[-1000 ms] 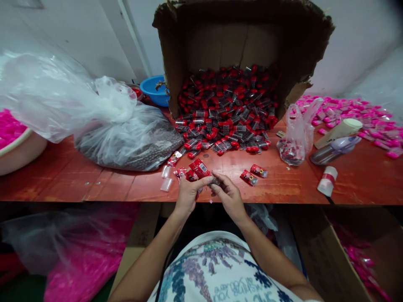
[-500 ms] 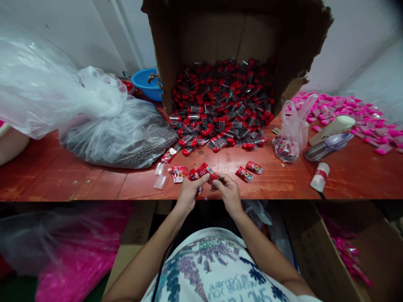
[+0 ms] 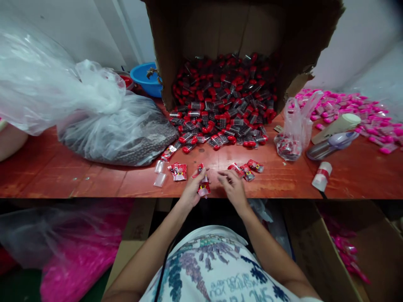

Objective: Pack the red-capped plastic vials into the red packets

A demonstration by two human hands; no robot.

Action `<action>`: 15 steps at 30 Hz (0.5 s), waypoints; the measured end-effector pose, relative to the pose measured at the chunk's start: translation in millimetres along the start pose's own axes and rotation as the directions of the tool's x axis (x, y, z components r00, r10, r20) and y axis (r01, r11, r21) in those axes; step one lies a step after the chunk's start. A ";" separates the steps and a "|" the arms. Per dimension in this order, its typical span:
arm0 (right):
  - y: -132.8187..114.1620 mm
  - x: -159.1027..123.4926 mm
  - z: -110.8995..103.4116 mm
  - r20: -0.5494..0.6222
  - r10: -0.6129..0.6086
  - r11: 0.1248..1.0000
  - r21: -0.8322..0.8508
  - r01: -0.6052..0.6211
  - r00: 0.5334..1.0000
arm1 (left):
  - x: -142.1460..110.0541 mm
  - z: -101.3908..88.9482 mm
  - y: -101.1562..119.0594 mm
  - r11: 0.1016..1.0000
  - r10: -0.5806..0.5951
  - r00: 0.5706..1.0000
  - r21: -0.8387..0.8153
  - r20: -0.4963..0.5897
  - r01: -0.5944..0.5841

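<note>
My left hand (image 3: 191, 189) is closed around a few red printed wrappers (image 3: 203, 188) at the table's front edge. My right hand (image 3: 233, 184) is apart from it, fingers loosely spread and nothing visible in them. Just beyond its fingertips lie three small clear containers in red printed wrappers (image 3: 247, 172). Left of my left hand rests a small stack of red wrappers (image 3: 179, 172), with two clear plastic pieces (image 3: 160, 180) beside it. Farther back, many red-capped clear containers (image 3: 220, 113) with dark contents spill from a torn cardboard box (image 3: 217, 35).
A clear bag of dark beads (image 3: 122, 134) sits at left, a blue basin (image 3: 147, 79) behind it. To the right stand a small plastic bag (image 3: 291, 138), bottles (image 3: 330, 144), a white roll (image 3: 321, 176) and a pink heap (image 3: 355, 111). Below the table is an open carton (image 3: 371, 251).
My right hand has left the wrappers in my left hand and moved right. A third wrapped container now lies beside the two at right. The view has shifted slightly.
</note>
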State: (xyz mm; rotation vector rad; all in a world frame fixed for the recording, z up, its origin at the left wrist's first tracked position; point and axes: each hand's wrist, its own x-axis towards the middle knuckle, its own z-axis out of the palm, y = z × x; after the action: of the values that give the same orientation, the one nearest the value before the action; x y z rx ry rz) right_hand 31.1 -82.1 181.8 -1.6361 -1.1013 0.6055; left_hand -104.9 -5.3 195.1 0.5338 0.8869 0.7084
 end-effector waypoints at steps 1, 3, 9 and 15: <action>-5.4 2.4 10.2 0.095 0.015 0.996 0.091 -0.024 0.995 | -0.7 2.4 -1.1 1.000 0.000 1.000 0.001 0.021 0.000; -10.8 8.5 27.0 0.220 0.085 0.958 0.252 -0.140 0.972 | -3.2 4.6 -1.1 1.000 -0.017 0.998 0.010 0.058 0.017; -6.9 22.7 39.0 0.349 0.239 0.692 0.593 -0.411 0.906 | -11.4 -10.5 7.4 0.974 -0.151 0.980 0.188 0.128 0.126; -4.8 24.6 37.4 0.290 0.250 0.743 0.555 -0.375 0.924 | -7.5 -19.3 9.7 0.958 0.085 0.996 0.276 0.009 -0.084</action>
State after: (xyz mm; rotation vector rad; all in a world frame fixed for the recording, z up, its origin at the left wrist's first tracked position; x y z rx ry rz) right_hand 10.1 -42.7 176.4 -1.2063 -0.6516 1.2321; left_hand -127.6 -2.0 195.2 0.8236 0.9770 0.6659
